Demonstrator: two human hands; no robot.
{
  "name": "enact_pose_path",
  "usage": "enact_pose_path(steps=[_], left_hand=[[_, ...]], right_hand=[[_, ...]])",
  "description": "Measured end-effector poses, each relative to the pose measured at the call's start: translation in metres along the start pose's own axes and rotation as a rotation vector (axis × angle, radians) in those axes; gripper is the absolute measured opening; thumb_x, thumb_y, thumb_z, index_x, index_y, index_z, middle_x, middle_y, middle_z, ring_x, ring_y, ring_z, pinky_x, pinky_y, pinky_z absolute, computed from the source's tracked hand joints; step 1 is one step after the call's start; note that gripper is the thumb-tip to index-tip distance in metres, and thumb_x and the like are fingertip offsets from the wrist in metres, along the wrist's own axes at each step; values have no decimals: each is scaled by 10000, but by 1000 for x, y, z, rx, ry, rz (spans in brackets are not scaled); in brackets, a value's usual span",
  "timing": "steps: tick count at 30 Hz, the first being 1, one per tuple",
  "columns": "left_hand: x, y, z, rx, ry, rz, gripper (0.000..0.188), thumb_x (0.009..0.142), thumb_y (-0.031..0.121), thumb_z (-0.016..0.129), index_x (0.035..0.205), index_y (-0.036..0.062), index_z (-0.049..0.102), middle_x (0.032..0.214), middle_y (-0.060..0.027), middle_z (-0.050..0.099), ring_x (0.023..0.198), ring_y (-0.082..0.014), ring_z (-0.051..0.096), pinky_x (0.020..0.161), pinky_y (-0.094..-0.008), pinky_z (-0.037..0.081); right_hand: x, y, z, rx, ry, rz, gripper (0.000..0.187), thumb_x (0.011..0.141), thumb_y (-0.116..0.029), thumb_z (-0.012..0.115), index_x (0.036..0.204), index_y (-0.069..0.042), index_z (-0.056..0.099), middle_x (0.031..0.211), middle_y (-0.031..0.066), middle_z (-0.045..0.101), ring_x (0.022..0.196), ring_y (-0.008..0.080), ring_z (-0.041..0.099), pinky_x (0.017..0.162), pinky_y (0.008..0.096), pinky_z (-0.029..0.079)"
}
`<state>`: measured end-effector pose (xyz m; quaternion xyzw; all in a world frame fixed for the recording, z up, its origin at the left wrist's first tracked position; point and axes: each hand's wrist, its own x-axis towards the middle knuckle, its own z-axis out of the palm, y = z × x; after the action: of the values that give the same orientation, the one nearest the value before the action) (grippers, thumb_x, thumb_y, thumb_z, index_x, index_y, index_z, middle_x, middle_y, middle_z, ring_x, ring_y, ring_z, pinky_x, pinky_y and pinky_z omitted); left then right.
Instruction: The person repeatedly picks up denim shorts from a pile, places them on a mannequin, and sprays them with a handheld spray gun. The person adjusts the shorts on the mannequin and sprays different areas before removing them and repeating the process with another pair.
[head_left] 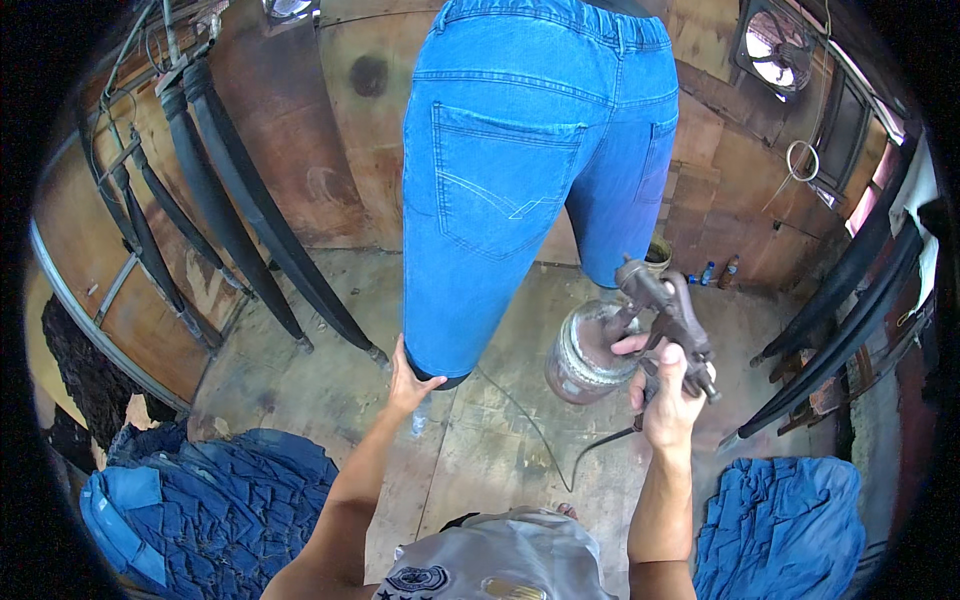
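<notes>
- Workpiece: the bright-blue denim jeans with an elastic waistband (pixel 500 210) stand upright in front of the person, back pockets facing the camera. The waistband is at the top edge of the view. A dark inner form (pixel 461 381) shows below the left leg's hem.
- Left hand (pixel 407 388): clamped on the lower end of the jeans' left leg. The thumb lies across the hem; the fingers extend up the outer side.
- Right hand (pixel 670 408): wrapped around the handle of the dark, stained metal spray gun (pixel 682 325). The gun is to the right of the jeans, near the right leg. Trigger position: cannot be determined.
- Container: a round, stained jar with a whitish rim (pixel 575 350) is just beside the gun, on its left. Whether the two are joined cannot be determined.
- Supply line: a thin dark hose (pixel 607 438) runs from below the right hand and bends across the brown, stained floor (pixel 480 455).
- Surroundings: crumpled blue denim piles lie on the left (pixel 240 500) and on the right (pixel 780 525). Long dark tubular forms (pixel 245 195) lean at the left.
</notes>
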<state>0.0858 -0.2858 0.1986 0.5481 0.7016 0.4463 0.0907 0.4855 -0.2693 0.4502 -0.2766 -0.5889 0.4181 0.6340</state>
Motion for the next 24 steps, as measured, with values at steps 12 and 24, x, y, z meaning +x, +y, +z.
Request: enact_pose_path(steps=[12,24], left_hand=[[-2,25,20,-5,39,-154,1278,604,282,966,1553,91,132,1492,-252,339,1342,-422,446,1108,-505,414],[-5,25,25,-13,52,-142,1257,563,247,980,1529,72,196,1477,-244,385,1332,-413,461,1096,-483,423]], right_hand=[[-35,-7,42,-535,-214,495,452,971,-191,641,1382,-10,584,844,37,693,692,85,591,683,258,494],[-49,-31,77,-165,-82,216,471,973,-186,640,1381,35,557,811,47,651,678,81,573,644,255,478]])
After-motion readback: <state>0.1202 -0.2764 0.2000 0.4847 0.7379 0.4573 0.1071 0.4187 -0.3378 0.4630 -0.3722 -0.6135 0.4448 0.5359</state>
